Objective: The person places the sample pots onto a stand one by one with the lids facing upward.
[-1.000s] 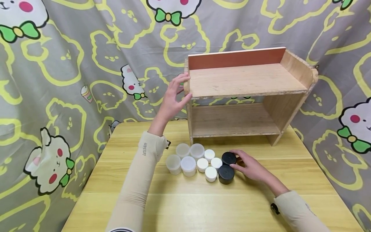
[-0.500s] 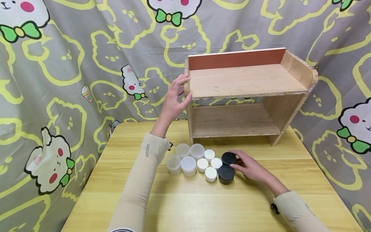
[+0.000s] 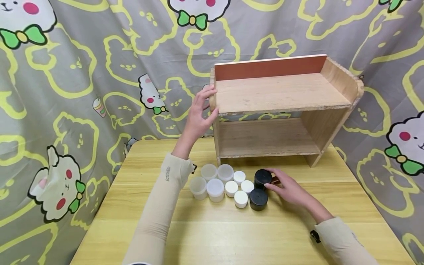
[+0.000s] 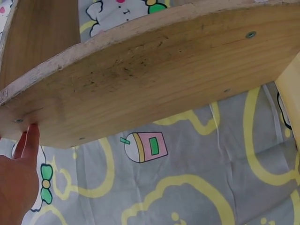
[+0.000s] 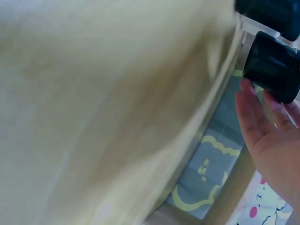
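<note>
Rear black jar [image 3: 262, 177] slightly higher

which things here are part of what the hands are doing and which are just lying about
Likely part of the job:
rear black jar, held by the right hand
wooden shelf, left hand on its side panel

Not being handled:
front black jar, four white jars, four translucent tubs; grouped close by, so perhaps part of it too
table
patterned curtain, just backdrop

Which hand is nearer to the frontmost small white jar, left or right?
Right. The right hand grips the rear black jar, just right of and behind that small white jar; the left hand is farther back, touching the left side of the wooden shelf.
</note>
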`<state>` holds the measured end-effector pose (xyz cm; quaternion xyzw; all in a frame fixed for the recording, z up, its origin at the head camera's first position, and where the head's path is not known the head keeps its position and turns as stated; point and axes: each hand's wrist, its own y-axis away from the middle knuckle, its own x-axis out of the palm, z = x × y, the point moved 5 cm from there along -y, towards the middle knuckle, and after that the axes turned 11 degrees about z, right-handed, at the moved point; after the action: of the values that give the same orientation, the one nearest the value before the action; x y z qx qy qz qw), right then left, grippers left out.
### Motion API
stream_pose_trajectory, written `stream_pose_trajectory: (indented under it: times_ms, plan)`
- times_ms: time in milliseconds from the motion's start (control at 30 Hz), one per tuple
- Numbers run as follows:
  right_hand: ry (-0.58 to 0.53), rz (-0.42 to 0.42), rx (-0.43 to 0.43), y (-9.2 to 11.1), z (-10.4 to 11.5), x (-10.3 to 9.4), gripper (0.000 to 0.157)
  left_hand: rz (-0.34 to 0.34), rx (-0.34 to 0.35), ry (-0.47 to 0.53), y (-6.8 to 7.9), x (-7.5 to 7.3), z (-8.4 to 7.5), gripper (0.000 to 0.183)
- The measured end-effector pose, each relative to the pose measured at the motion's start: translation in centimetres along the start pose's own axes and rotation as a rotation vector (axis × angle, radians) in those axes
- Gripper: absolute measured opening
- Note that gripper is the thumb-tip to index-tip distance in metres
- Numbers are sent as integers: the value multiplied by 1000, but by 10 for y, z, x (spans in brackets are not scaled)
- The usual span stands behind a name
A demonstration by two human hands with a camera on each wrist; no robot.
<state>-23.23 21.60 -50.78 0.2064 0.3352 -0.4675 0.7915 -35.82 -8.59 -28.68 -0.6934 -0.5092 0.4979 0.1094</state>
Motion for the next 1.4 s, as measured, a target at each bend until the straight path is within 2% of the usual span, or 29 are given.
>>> stream_pose_trajectory:
  times_ms: [400,667,833,1067,1233,1333,1400]
  plan:
    - [49,-28,-3,5,21,-20,60,-21,20,28,1,0,-2,50]
    - [51,-63,-66,7,38,-35,59,-37,6,22,2,1,-2,51]
    - [74,-108,-97,11,52,-51,58,-45,-9,42,2,3,-2,51]
    - [124,-199,-182,18,74,-78,60,-40,20,16,4,0,0,51]
    - [115,-241,-238,24,94,-97,66,-39,-12,30,4,2,1,52]
    - [109,-270,-268,26,106,-110,69,-48,-16,45,3,2,-5,51]
    - [108,-287,-277,27,114,-117,71,-54,-5,55,3,-1,-14,50]
